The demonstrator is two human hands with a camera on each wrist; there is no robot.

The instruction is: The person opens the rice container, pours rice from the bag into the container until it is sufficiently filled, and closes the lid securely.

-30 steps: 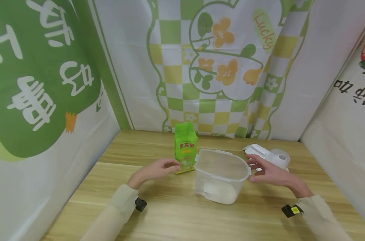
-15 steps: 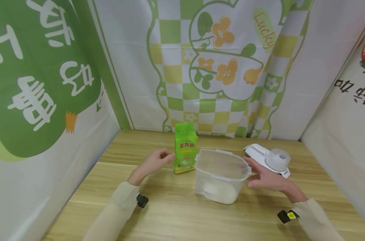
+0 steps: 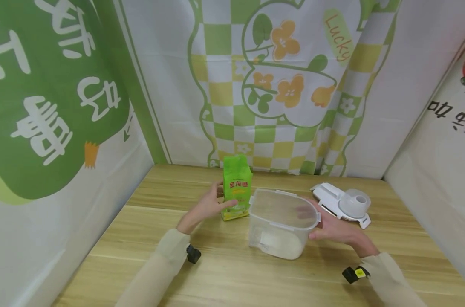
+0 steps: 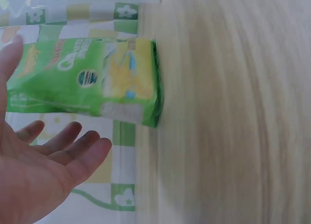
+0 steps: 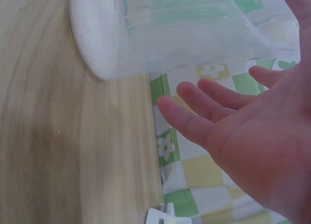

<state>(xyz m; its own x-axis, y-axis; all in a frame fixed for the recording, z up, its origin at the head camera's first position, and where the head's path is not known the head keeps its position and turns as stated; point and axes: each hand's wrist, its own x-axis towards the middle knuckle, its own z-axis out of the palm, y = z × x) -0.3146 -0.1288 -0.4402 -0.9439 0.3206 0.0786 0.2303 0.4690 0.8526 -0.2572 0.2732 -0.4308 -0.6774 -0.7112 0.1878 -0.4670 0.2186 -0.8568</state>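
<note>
The upright green bag [image 3: 237, 186] with red lettering stands on the wooden table. At its left side is my left hand [image 3: 208, 205], thumb in front and fingers reaching toward the back. In the left wrist view, a gap shows between the relaxed fingers [image 4: 92, 158] and the bag. To the bag's right stands a clear plastic container [image 3: 268, 224], open at the top, with white contents at the bottom. My right hand [image 3: 333, 229] is at its right side; several fingers show through the clear wall. The right wrist view has these fingers [image 5: 187, 122] spread just off the container.
A white lid-like piece [image 3: 328, 196] with a clear round cup [image 3: 354, 204] lies at the back right of the table [image 3: 217, 277]. Printed cloth [image 3: 263, 136] hangs along the table's back edge, and more covers both sides.
My left hand moves right, up to the bag. The right hand slides left from beside the lid-like piece to the container's right side. Bag and container stay in place.
</note>
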